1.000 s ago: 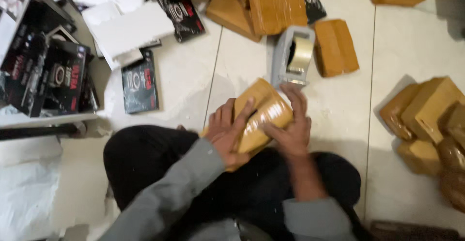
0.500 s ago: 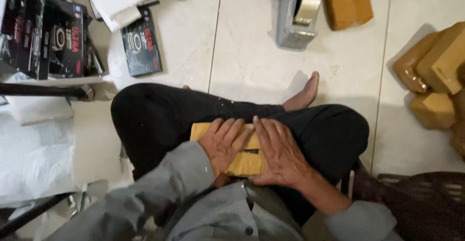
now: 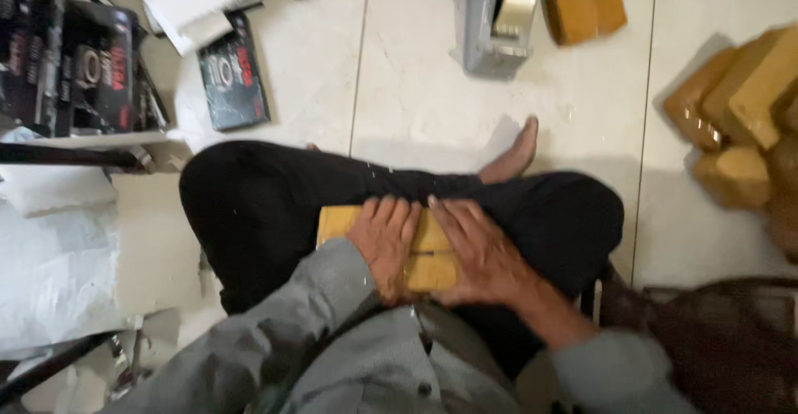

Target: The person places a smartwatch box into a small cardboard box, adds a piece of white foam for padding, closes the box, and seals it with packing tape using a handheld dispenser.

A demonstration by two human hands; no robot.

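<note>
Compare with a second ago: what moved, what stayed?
The brown wrapped parcel came off the floor near the tape dispenser and back onto the person's crossed legs. A second ago both hands held it tilted over the tiles; now it lies flat, the left hand and right hand pressed palm-down on top. The dispenser, black boxes and the pile of parcels stayed on the floor.

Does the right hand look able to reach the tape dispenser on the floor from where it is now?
Probably yes. The right hand rests flat on the brown parcel in the lap, and the grey tape dispenser stands straight ahead on bare tiled floor; only the crossed legs lie between.
</note>
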